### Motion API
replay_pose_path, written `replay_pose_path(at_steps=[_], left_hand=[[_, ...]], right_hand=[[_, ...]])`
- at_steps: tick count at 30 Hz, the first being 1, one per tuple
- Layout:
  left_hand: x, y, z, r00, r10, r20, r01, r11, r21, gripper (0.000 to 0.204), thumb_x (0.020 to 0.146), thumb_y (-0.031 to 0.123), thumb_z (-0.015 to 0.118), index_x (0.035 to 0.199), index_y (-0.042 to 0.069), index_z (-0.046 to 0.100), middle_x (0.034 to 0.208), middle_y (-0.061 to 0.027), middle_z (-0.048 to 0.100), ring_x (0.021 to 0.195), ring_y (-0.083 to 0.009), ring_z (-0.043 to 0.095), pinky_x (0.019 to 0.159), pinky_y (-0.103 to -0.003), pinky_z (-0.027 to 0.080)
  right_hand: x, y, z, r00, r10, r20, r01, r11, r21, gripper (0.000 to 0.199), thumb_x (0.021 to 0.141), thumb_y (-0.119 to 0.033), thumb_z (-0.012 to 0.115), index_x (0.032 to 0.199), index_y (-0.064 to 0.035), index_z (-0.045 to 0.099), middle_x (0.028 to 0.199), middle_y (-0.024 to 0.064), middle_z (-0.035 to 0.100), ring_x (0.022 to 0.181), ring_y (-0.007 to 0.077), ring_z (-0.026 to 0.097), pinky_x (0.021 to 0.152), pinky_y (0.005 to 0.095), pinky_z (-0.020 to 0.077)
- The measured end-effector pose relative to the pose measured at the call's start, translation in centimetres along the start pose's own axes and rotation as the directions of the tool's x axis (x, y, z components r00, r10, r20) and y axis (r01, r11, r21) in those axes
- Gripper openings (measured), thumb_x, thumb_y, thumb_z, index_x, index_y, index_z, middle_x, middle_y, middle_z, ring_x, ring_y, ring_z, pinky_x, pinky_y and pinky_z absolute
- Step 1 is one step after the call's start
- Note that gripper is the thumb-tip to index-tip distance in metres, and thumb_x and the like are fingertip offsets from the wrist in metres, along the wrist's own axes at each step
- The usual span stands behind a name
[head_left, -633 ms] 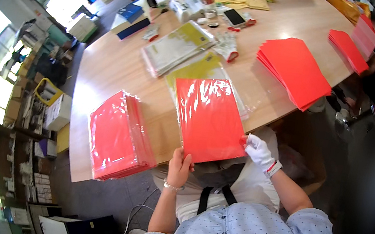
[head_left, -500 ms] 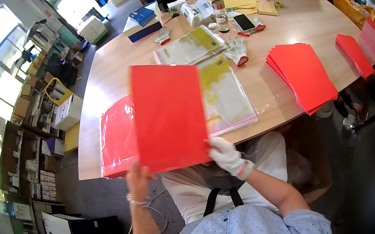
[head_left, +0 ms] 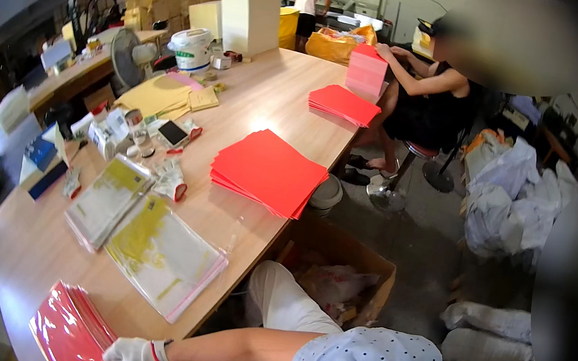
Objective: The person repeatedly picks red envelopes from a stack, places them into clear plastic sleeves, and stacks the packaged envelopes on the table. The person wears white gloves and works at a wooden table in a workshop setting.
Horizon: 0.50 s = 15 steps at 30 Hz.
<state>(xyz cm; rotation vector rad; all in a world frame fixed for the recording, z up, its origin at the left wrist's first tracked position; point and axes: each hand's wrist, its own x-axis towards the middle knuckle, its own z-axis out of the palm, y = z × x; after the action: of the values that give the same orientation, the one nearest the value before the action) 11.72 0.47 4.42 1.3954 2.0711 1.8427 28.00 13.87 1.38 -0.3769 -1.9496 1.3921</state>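
Note:
My right hand [head_left: 132, 356], in a white work glove, is at the near left corner of the table. Its curled fingers are closed on the edge of a pile of red sheets in glossy clear plastic sleeves [head_left: 69, 327]. The lower part of this pile runs out of the picture. My left hand is out of view. Beyond the pile lie two stacks of clear plastic sleeves with yellow-green print, a nearer one [head_left: 166, 255] and a farther one [head_left: 107, 200]. Farther right, a fanned stack of bare red sheets [head_left: 271, 172] lies by the table edge.
A smaller red stack [head_left: 343, 105] lies farther off. A seated person [head_left: 434, 83] handles red sheets at the table's far right. Loose gloves [head_left: 169, 179], a phone [head_left: 173, 134] and a white bucket [head_left: 190, 51] stand or lie on the table. A cardboard box [head_left: 372, 275] sits below its edge.
The view has swung right. The single red sheet held up between both hands is no longer seen raised; my right hand is down at the sleeved pile, and my left hand has left the picture.

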Motion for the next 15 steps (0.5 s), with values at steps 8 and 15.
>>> replay_pose_path(at_steps=[8,15], left_hand=[[-3.6,3.9,1.0,0.992,-0.097,0.076,0.120,0.898,-0.424,0.030,0.089,0.017,0.052,0.116,0.004,0.048,0.108,-0.0092,0.051,0.090,-0.0206,0.052,0.073,-0.032,0.048],[-5.6,5.9,0.1,0.953,-0.184,0.241,0.303,0.520,-0.799,0.027,0.088,0.016,0.056,0.113,0.007,0.049,0.103,-0.0055,0.049,0.086,-0.0173,0.049,0.070,-0.028,0.047]], right_hand=[[-13.5,4.3,-4.3,0.922,0.342,-0.183,-0.147,0.744,0.652,0.029,0.093,-0.014,0.049,0.118,-0.0006,0.052,0.066,-0.0035,0.046,0.055,0.0060,0.043,0.050,0.0210,0.0360],[-27.9,7.1,-11.0,0.777,0.575,-0.256,-0.064,0.476,0.877,0.032,0.091,-0.006,0.048,0.121,0.0022,0.047,0.074,-0.0019,0.043,0.059,0.0078,0.036,0.055,0.0243,0.0352]])
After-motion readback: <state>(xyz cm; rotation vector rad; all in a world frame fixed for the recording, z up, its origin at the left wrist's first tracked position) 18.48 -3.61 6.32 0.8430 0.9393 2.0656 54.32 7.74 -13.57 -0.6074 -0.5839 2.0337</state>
